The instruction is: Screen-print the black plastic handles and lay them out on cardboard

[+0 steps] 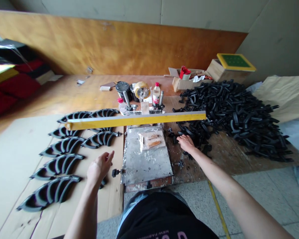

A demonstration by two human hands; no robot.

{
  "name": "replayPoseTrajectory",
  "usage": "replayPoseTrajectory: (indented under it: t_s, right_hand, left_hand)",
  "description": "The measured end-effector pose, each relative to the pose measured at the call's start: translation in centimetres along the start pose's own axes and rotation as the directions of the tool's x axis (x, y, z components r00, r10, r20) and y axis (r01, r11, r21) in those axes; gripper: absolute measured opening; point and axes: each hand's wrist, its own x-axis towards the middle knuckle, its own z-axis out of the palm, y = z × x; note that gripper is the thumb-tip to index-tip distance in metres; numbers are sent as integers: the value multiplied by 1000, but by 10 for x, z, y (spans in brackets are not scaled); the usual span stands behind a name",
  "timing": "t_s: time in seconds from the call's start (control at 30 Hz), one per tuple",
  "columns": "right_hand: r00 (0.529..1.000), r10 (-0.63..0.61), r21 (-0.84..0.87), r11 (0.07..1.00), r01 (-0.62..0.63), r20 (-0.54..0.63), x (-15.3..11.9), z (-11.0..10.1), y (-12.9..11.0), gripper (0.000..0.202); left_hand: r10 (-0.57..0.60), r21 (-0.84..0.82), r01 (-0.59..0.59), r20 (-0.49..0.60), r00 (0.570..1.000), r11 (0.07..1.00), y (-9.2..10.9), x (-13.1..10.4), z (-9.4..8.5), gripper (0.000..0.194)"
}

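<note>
My left hand [99,167] is over the cardboard left of the metal plate, its fingers curled. A dark curved handle [104,182] shows in part beneath it, apparently in its grip; most of it is hidden. My right hand [185,142] reaches to the near edge of the loose black parts, fingertips closed about a small black curved handle [175,139]. Between my hands lies the flat jig plate [149,169], with a clear-wrapped pad and tan strips [153,143] on it. A long yellow-edged bar [139,121] spans above the plate's far end.
Several rows of nested curved handles [59,189] lie on cardboard [12,156] at left. A large heap of black handles [229,109] covers the right. Behind the bar stand a bottle [156,94], a dark tub [123,89] and a tape roll [142,90]. A knob [116,172] juts from the plate's left.
</note>
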Motion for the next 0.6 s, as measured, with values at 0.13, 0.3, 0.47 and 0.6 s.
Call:
replayPoseTrajectory:
  t_s: [0.13,0.3,0.47,0.6]
  right_hand:
    - [965,-73,159,980,116,-253,4,-8,-31,25]
    - [871,-304,264,868,420,-386,25,-14,-106,29]
    - [888,-329,200,893,403,-321,42,-11,-152,30]
    - [909,-304,157,921,357,-286,39,-16,-164,31]
  left_hand:
    - [44,-126,-51,-57,997,991,30,-3,-5,35]
    - [178,-593,-327,-297,938,735,93,6,-12,34]
    - [206,-715,-422,-373,905,557,131,20,-8,38]
    - [177,-668,-402,-380,908,627,133,19,-5,49]
